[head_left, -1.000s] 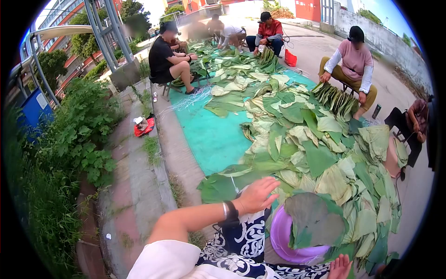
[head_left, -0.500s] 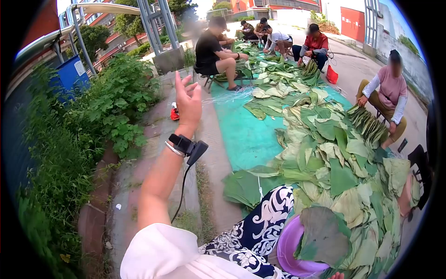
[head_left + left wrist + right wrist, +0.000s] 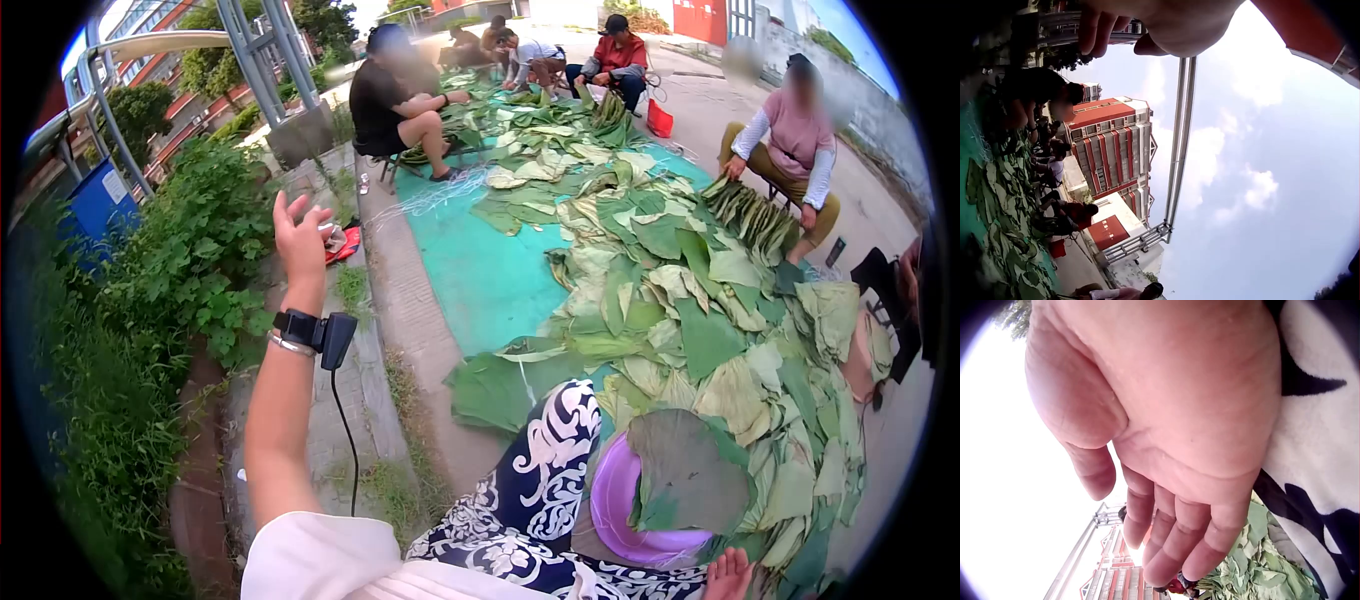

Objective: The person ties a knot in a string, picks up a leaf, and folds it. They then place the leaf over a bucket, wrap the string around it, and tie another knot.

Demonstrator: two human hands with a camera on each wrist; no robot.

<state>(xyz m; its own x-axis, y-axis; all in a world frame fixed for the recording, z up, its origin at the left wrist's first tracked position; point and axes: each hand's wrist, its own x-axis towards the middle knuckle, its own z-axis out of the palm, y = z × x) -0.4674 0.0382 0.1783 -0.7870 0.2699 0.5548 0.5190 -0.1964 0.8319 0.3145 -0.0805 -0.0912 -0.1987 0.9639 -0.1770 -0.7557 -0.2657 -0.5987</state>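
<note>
My left hand (image 3: 302, 240) is raised over the paved edge at the left, its fingers loosely bent and holding nothing; a black strap and a bracelet circle that wrist. In the left wrist view the hand (image 3: 1166, 25) shows at the top against the sky. Low in the head view, my right hand (image 3: 728, 577) lies by the patterned trousers (image 3: 545, 470), palm up. Its relaxed, empty fingers fill much of the right wrist view, where the hand (image 3: 1172, 431) is beside the cloth. A large leaf (image 3: 690, 475) rests over a purple basin (image 3: 612, 500) near my knee.
Flat green leaves (image 3: 710, 345) cover much of a teal sheet (image 3: 460, 290) ahead. Several people sit around it, one in pink (image 3: 795, 135) with a row of folded leaves. Bushes (image 3: 190, 250) stand left; a red bag (image 3: 343, 245) lies on the paving.
My left hand has swung from beside the basin up and out to the left. My right hand stays low by the trousers. The head view has shifted left and back.
</note>
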